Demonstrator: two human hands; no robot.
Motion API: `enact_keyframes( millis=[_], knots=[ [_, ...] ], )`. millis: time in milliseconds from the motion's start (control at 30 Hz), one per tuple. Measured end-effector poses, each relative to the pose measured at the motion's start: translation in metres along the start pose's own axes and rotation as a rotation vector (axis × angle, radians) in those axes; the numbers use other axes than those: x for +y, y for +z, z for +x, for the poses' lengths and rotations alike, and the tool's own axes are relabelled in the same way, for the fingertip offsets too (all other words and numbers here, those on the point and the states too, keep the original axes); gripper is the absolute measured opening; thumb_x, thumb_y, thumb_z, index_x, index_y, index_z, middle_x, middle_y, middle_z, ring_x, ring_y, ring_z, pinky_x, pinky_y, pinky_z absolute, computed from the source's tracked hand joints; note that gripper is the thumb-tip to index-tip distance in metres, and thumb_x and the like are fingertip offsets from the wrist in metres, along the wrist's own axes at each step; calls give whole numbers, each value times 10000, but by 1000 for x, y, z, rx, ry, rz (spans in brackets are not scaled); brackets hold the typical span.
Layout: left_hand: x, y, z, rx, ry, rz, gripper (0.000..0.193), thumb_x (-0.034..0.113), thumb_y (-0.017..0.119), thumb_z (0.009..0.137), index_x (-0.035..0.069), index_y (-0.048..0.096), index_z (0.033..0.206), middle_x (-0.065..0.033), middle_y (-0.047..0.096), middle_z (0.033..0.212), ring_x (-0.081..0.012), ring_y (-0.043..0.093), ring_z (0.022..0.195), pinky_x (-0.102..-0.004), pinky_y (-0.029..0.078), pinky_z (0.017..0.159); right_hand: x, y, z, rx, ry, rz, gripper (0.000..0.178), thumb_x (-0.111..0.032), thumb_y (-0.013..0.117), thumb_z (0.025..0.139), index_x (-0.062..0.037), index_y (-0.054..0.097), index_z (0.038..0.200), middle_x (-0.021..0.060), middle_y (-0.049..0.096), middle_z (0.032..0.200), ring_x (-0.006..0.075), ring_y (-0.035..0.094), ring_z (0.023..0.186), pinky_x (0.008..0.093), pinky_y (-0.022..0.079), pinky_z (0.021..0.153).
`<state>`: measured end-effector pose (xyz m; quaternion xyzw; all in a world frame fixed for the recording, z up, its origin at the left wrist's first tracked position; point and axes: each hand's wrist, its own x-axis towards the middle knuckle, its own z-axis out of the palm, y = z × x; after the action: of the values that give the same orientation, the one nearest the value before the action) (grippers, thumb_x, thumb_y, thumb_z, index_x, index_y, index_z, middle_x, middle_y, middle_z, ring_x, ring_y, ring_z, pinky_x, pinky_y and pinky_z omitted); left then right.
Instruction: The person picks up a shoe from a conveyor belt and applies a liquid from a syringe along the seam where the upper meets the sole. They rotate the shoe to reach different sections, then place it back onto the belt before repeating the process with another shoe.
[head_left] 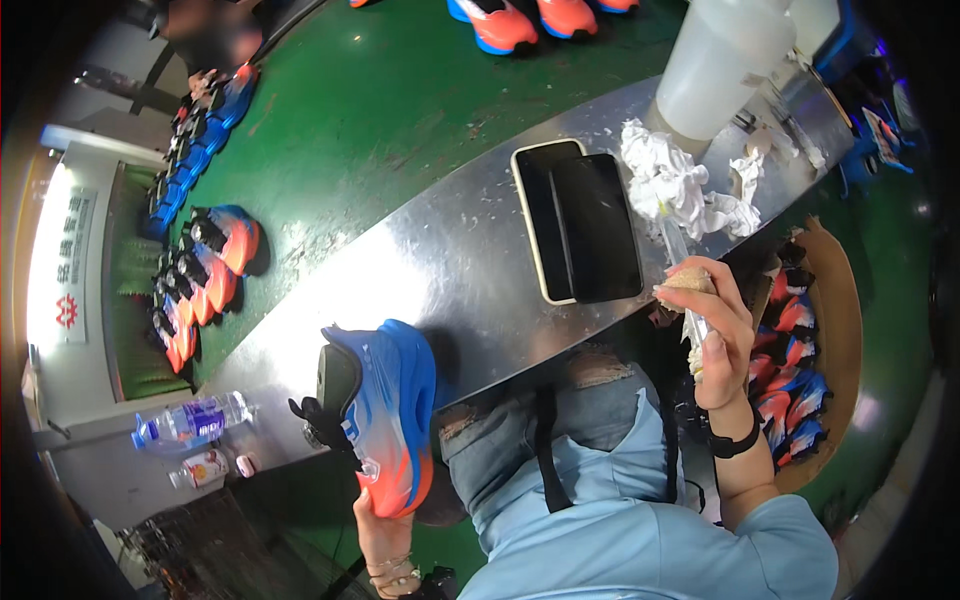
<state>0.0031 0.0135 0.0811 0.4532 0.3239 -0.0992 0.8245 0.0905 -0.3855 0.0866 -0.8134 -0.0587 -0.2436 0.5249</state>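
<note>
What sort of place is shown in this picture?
Probably a shoe factory: blue-and-orange sneakers lined up, a long grey metal worktable, and a matching sneaker in the left hand.

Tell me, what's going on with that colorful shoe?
The person's left hand holds a blue and orange shoe by its orange end, near the metal table. The right hand grips a thin, pale tool; I can't tell what kind. Two phones lie beside crumpled white paper.
</note>
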Motion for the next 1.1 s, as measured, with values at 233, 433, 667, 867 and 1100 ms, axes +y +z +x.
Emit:
enact_keyframes(
  millis=[233, 433, 667, 867, 1100],
  knots=[
    [37, -7, 35, 173, 610, 329, 409, 260, 487, 899, -58, 468, 1155, -154, 542, 1132, -223, 545, 1037, -343, 452, 876, -15, 11, -10, 45, 127, 94, 491, -323, 328, 837, 58, 621, 935, 197, 528, 1001, 253, 549, 870, 319, 427, 781],
    [75, 87, 87, -197, 1127, 456, 451, 272, 656, 763, -44, 521, 1056, -134, 613, 949, -201, 577, 841, -333, 463, 760, -54, 13, 6, -88, -21, 645, 571, -494, 268, 834, -32, 566, 986, 197, 422, 982, 297, 454, 802, 343, 414, 651],
    [90, 179, 97, -800, 1583, 816, 553, 336, 715, 667, -65, 506, 986, -170, 615, 845, -236, 572, 774, -333, 461, 714, -97, 45, 38, -365, 38, 1303, 374, -435, 498, 858, -164, 591, 617, 102, 438, 901, 283, 556, 588, 323, 496, 475],
    [95, 184, 107, -838, 1610, 844, 629, 454, 664, 716, -81, 470, 985, -206, 599, 839, -251, 572, 761, -350, 473, 691, -92, 57, 52, -387, 124, 1395, 393, -411, 469, 880, -165, 606, 606, 101, 449, 890, 298, 567, 572, 342, 502, 486],
    [98, 195, 115, -989, 1594, 828, 632, 447, 691, 700, -80, 472, 972, -212, 609, 794, -249, 566, 722, -334, 474, 655, -94, 59, 60, -427, 198, 1295, 413, -396, 443, 890, -171, 601, 581, 109, 464, 856, 282, 558, 531, 333, 512, 457]
  ],
)
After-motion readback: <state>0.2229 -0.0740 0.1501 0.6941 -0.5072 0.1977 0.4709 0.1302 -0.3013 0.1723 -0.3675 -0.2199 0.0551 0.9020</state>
